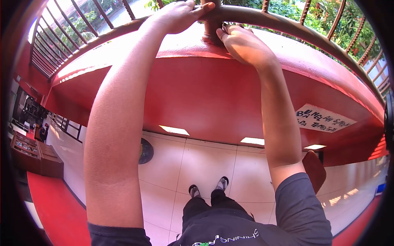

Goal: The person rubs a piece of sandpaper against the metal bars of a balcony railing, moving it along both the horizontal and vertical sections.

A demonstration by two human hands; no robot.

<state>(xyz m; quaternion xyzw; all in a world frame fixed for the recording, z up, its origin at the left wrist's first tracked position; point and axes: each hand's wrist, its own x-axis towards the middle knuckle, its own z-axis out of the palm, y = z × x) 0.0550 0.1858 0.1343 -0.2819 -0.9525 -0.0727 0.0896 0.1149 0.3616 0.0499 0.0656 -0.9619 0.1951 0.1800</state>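
And here, at the top of the view, the brown metal railing [266,17] is being met by both hands, one at each side of its upright post [212,25]! The left hand [177,17] is laid over the rail just left of the post, its thumb stretched towards it; its other fingers are partly cut off by the frame edge, so how firmly anything is gripped cannot be told. Across to the right hand [243,41]: it is held lower, beside the post and under the rail, fingers curled in, thumb brought up close to them, and whether anything is pinched there is hidden from sight. Just below both hands the sunlit ledge [180,46] is seen, and below that the red wall [201,92]. Well below and to the right of the right hand, a hand-lettered sign [325,118] is displayed on the wall. Straight down from the hands, pale floor tiles [164,164] are stood on by two sandalled feet [208,187], and beyond the bars, above the right hand, green foliage [320,18] is lit by the sun
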